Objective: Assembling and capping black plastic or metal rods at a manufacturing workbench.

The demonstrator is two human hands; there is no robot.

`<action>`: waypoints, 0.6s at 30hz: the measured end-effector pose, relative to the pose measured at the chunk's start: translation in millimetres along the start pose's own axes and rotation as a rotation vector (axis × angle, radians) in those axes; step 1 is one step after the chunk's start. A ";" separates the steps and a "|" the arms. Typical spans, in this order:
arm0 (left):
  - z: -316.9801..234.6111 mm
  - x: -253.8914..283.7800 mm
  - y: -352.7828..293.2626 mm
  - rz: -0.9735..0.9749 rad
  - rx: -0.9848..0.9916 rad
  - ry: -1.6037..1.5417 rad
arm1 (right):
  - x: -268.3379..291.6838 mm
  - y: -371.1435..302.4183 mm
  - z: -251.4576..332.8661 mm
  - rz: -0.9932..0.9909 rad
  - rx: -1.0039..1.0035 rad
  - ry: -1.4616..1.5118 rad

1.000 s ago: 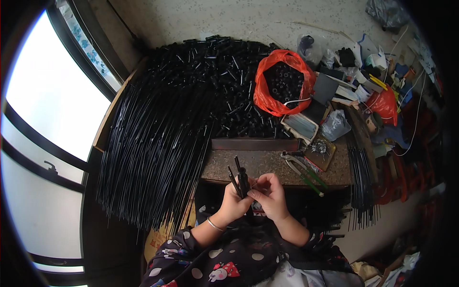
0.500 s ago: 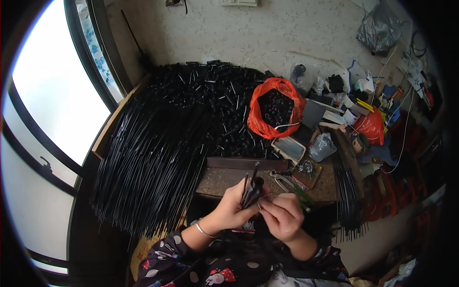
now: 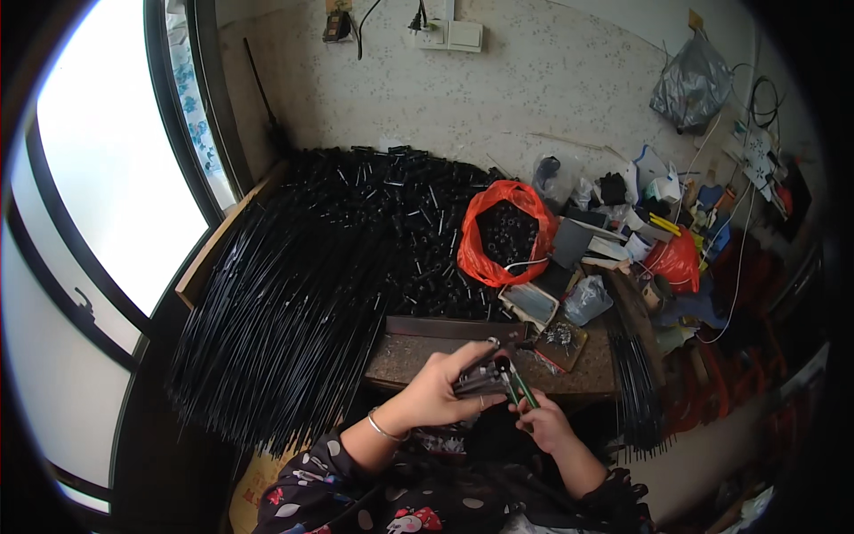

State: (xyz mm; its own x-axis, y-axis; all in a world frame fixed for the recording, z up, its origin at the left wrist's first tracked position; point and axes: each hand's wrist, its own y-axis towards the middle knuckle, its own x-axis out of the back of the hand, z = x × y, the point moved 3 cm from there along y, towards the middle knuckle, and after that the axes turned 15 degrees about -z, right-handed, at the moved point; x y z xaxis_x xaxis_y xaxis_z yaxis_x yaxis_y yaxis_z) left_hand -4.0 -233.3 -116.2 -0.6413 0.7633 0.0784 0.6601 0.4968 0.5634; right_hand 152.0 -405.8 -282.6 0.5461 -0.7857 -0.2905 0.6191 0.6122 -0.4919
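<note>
My left hand (image 3: 438, 383) is closed round a black tubular part (image 3: 478, 381), which looks blurred, above the front edge of the bench. A thin wire seems to stick out near its fingertips. Just to the right, my right hand (image 3: 548, 422) grips green-handled pliers (image 3: 525, 392) by the handles. The jaws of the pliers are up against the black part, and I cannot make out exactly what they touch. Behind both hands lies a large pile of short black tubes (image 3: 382, 196).
Long thin black rods (image 3: 276, 347) hang over the bench's left front, with a smaller bundle (image 3: 636, 392) at right. A red plastic bag (image 3: 471, 258) holds small black rings. A tray of small metal pieces (image 3: 562, 338) sits near the right hand. Clutter (image 3: 658, 214) fills the right end.
My right hand has let go of the wire and taken the green-handled pliers off the bench. My left hand has turned the black part over to the right. The view has tilted upward.
</note>
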 end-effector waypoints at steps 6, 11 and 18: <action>3.0 41.8 6.9 -0.236 0.090 -0.243 | -67.9 -93.3 94.0 0.112 1.273 -0.835; 1.4 49.4 3.7 -0.320 0.037 -0.122 | -86.1 -128.7 117.7 -0.110 1.895 -1.254; -4.7 50.6 -0.9 -0.426 0.049 -0.155 | -71.0 -108.0 114.5 0.488 0.971 -0.594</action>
State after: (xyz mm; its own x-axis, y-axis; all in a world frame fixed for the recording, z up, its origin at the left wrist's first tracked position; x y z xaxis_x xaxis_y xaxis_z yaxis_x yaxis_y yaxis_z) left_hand -38.9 -197.0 -108.9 -0.7963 0.5372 -0.2782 0.3699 0.7962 0.4788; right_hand 111.1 -406.0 -114.9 0.8513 -0.4502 0.2696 0.3027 0.8409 0.4486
